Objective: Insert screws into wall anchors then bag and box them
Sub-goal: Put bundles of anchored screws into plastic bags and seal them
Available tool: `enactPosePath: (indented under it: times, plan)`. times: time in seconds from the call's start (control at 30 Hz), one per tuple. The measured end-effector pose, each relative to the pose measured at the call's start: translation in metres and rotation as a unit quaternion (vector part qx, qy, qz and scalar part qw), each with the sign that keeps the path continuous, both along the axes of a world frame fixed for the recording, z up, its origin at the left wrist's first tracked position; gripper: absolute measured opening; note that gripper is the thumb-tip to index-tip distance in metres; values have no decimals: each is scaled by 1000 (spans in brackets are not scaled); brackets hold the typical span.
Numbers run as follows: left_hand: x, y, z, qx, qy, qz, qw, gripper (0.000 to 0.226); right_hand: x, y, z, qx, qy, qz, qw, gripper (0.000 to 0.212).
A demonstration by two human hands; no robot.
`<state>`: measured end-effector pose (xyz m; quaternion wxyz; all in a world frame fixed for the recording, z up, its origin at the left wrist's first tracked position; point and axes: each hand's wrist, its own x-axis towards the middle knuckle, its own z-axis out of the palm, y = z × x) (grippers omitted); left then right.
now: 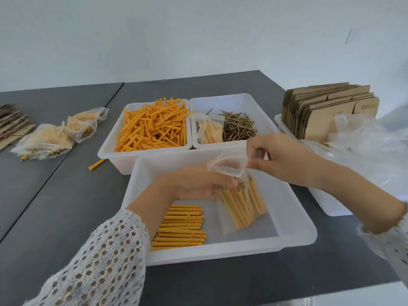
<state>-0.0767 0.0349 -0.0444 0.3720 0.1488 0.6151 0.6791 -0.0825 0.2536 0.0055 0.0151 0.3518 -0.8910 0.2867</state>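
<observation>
While a clear plastic bag point(237, 195) is held over the near white bin point(293, 235), its mouth is pinched open at the right corner by the fingers point(254, 154) of the right hand point(280, 160), thumb against forefinger. The left hand point(194, 184) is set just below the opening on its left side; its fingers point(223, 186) appear curled against the film and the heads of the filled anchors point(244, 204) inside, though the exact grip is blurred. The bundle's long axis is seen to run from upper left to lower right, the screw ends toward the bag's mouth and the plain tips toward the bin floor and the person. A second row of about 10 assembled anchors point(180, 227) is laid flat on the bin floor, left of the bag and nearer the left hand, long axes running left to right. Loose orange anchors point(152, 127) and loose screws point(238, 127) are kept in 2 bins behind, bagged sets point(50, 138) on the counter point(66, 195) at far left, flat cartons point(326, 111) at right. Closing the bag is judged the next step.
</observation>
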Motion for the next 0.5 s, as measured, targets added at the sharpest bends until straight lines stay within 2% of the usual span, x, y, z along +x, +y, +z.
enactPosePath:
  times: [0.1,0.2,0.27,0.37,0.5]
  plan:
    - [2,6,0,-87,99,72,989,30,2,11,-10,-40,12,-49,998,28]
    - [1,7,5,-127,207,115,963,31,1,16,-14,-88,3,-87,992,29]
    - [0,6,11,-120,289,139,940,28,0,17,-14,-126,9,-103,987,27]
    - [-5,-1,18,-111,337,182,917,26,-3,14,-11,-173,25,-115,978,28]
    - [-5,-9,13,-120,332,222,909,23,-6,4,-18,-161,18,-105,981,25]
